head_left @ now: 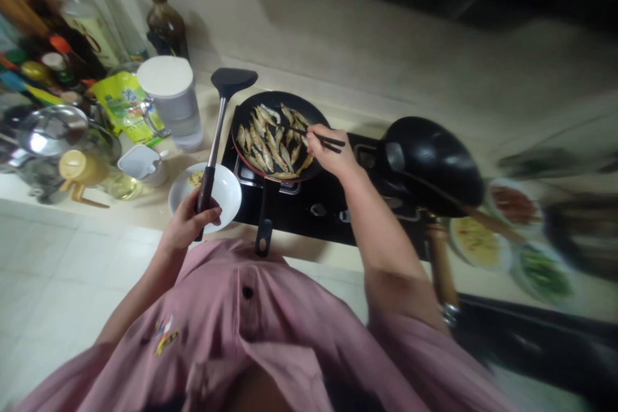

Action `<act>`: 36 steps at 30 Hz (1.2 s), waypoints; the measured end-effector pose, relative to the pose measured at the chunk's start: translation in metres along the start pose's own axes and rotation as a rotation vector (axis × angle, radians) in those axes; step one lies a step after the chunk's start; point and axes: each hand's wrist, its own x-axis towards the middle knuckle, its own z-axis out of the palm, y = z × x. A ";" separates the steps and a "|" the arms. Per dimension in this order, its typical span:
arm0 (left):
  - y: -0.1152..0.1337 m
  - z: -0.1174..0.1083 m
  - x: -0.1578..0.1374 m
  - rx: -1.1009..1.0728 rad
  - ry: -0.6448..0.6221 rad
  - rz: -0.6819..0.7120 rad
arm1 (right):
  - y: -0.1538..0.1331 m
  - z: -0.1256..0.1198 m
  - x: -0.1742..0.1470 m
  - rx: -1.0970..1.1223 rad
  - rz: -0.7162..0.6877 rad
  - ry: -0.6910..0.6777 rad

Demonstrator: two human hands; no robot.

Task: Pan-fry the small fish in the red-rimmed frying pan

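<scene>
My left hand (194, 212) is wrapped round the dark handle of a spatula (223, 106), whose black blade points up and away. Beneath that hand sits a white bowl (229, 196) with some pale yellow chopped bits in it. My right hand (328, 151) grips a pair of black chopsticks (333, 140) over a frying pan (313, 103). Several small browned fish (270, 145) lie spread across the pan, and the chopstick tips reach in among them. The pan's black handle (263, 235) points toward my body.
A black wok (429, 161) with a wooden handle stands on the stove (318, 199) at right. Beyond it are plates of green pieces (545, 273), yellow food (476, 241) and reddish food (514, 203). A water pitcher (176, 103), bottles (167, 19) and a measuring cup crowd the left counter.
</scene>
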 end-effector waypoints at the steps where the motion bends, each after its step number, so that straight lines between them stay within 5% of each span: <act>1: 0.000 0.000 0.000 -0.004 -0.001 -0.001 | -0.001 -0.002 -0.001 -0.037 -0.009 0.016; 16: -0.003 -0.003 0.000 0.013 -0.029 0.025 | -0.017 -0.020 -0.024 -0.159 0.000 0.021; 36: -0.002 -0.001 0.002 0.120 -0.034 0.016 | -0.028 -0.023 -0.039 0.029 0.097 -0.017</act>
